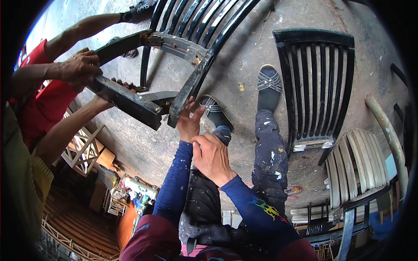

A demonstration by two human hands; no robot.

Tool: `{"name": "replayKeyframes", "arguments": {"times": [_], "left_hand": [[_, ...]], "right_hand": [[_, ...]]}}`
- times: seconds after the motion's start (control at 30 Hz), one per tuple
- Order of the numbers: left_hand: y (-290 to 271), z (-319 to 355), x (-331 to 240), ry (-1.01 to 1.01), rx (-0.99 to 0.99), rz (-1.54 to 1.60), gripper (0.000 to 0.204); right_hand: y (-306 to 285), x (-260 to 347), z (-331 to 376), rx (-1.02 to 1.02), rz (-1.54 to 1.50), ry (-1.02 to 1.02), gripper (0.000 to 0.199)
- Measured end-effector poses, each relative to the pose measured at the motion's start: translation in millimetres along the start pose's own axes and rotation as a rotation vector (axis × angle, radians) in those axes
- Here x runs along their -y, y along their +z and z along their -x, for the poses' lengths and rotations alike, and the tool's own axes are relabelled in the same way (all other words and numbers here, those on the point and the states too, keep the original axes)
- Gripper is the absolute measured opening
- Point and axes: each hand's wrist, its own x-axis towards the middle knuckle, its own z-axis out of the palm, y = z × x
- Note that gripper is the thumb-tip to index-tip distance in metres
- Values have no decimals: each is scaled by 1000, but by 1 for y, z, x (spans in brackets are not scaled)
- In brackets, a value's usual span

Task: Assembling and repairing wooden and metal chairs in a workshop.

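Observation:
My left hand [189, 124] is palm up with thumb and fingers apart, its fingertips against the black wooden leg of a chair frame [191, 87]. Part of its fingers is hidden by that leg. Closed over my left wrist, my right hand [213, 158] pinches the cuff of the blue sleeve [178, 158]. The chair frame is tilted, its slatted back pointing away from me. Bare, unpainted patches show at its joints. A co-worker's hands [82, 65] hold a black wooden rail [126, 100] at the frame's left side.
A second black slatted chair back [320, 87] lies on the concrete floor at right. Beyond it are an unpainted slatted piece [357, 163] and a curved pole [387, 126]. A spray gun [141, 204] is at lower left. People in red and dark clothes crowd the left.

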Motion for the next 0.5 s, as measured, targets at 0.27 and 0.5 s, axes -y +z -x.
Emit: {"name": "replayKeyframes", "arguments": {"times": [0.27, 0.5], "left_hand": [[14, -33, -23, 11, 70, -437, 47], [9, -33, -25, 52, 81, -514, 43]], "right_hand": [[-9, 1, -6, -31, -37, 86, 27], [-7, -1, -3, 56, 27, 122, 26]]}}
